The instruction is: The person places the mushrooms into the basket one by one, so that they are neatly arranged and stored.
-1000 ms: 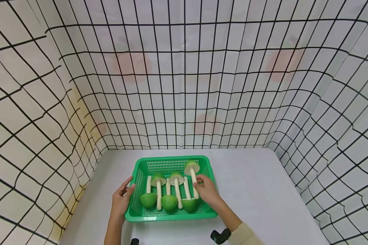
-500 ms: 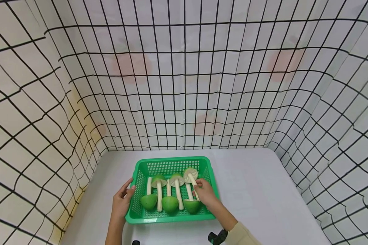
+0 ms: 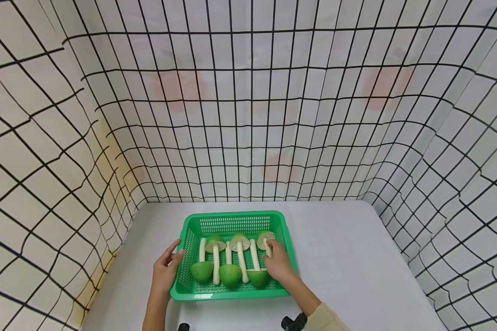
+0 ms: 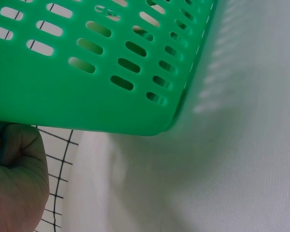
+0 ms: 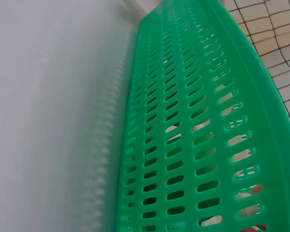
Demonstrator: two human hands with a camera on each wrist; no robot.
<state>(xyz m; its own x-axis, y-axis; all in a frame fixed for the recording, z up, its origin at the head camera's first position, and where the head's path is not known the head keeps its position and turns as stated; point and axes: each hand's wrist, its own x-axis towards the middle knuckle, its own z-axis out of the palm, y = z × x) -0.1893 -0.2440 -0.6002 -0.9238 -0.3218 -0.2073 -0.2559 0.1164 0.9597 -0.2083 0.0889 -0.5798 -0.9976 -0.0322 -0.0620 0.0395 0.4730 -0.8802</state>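
A green plastic basket [image 3: 232, 295] holds several mushrooms with green caps and cream stems, laid in a row with caps alternating near and far. At its left side my left hand [image 3: 164, 271] grips the rim, thumb over the edge; the left wrist view shows part of that hand [image 4: 19, 179] against the rim. My right hand [image 3: 278, 263] reaches inside at the right end and pinches the stem of the rightmost mushroom [image 3: 266, 237], whose cap faces the far wall. The fingers cover its lower stem. Beside it lies a mushroom with its cap [image 3: 258, 278] nearest me.
The basket stands on a white-covered table [image 3: 335, 257]. Black wire grid panels [image 3: 248, 138] rise behind the table and on both sides, with pale sheeting behind them. A black device [image 3: 294, 322] sits by the right wrist and another dark piece [image 3: 184, 327] by the left.
My right hand has lowered the rightmost mushroom into the basket; its cap shifted left, then right, and down toward the row. The left hand stays at the rim.
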